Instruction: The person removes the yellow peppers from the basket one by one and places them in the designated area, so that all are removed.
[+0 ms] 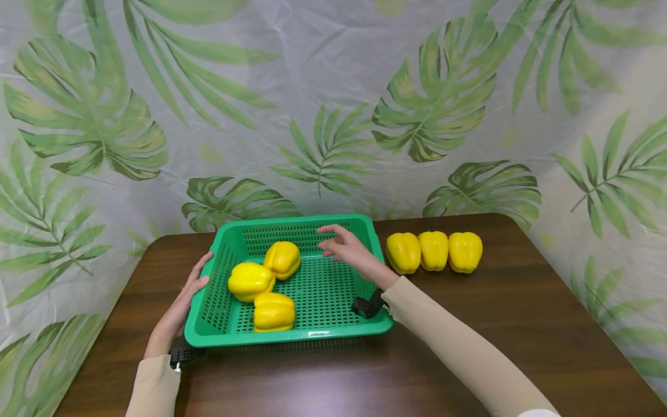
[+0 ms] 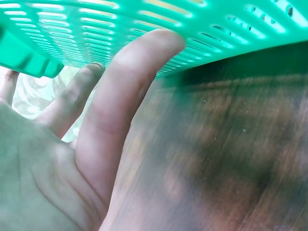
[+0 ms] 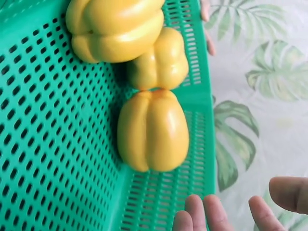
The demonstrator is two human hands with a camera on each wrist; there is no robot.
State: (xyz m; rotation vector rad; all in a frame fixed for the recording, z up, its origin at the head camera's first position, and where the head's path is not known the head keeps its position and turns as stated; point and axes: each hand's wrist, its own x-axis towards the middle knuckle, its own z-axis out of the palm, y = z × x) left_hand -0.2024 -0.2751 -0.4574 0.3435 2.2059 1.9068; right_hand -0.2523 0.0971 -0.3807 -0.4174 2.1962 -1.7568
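Three yellow bell peppers lie in the left half of a green plastic basket (image 1: pixel 245 341): one at the back (image 1: pixel 282 260), one at the left (image 1: pixel 251 282) and one near the front (image 1: pixel 274 313). My left hand (image 1: pixel 179 310) rests against the basket's left side; in the left wrist view its thumb (image 2: pixel 120 101) touches the slotted wall from outside. Over the basket's right part hovers my right hand (image 1: pixel 348 250), holding nothing, its fingers loosely bent. The right wrist view shows its fingertips (image 3: pixel 215 214) apart from the nearest bell pepper (image 3: pixel 153 131).
Three more yellow bell peppers (image 1: pixel 434 251) stand in a row on the brown wooden table (image 1: pixel 469 324), right of the basket. Behind the table hangs a leaf-patterned cloth (image 1: pixel 333 116). Each wrist wears a black strap (image 1: pixel 369 305).
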